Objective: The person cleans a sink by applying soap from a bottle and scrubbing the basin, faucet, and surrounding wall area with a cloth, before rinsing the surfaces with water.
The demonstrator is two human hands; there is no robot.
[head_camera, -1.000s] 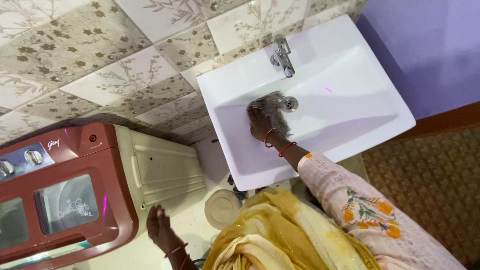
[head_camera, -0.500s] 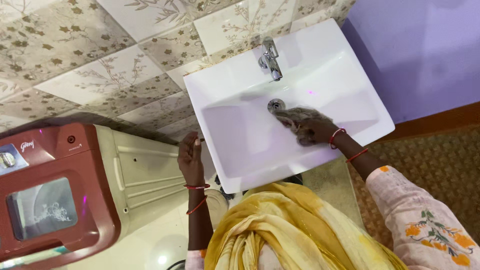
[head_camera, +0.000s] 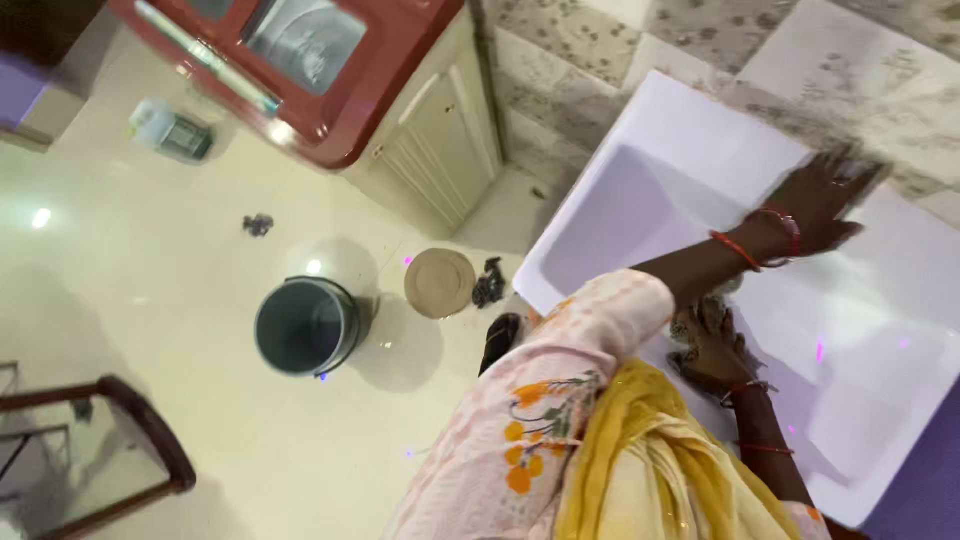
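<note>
A white wash basin point(head_camera: 640, 210) fills the right side of the head view. My left hand point(head_camera: 822, 196) reaches across it from a pink flowered sleeve and lies flat, fingers spread, on the far rim by the tiled wall; it is blurred. My right hand point(head_camera: 715, 352) is at the basin's near rim, closed on a crumpled grey cloth point(head_camera: 700, 318) that shows just above the fingers. Both wrists carry red bangles. A yellow scarf point(head_camera: 650, 470) hangs below. The tap is not in view.
A red and cream washing machine point(head_camera: 400, 90) stands at the top by the wall. On the cream floor are a grey bucket point(head_camera: 305, 325), a round beige disc point(head_camera: 440, 283), a dark clump point(head_camera: 488, 285), a small plastic container point(head_camera: 170, 130) and a wooden frame point(head_camera: 130, 450).
The view has swung left and down, showing the floor. My left hand moved from the basin's side up onto its far rim. My right hand with the cloth moved from the bowl to the near rim.
</note>
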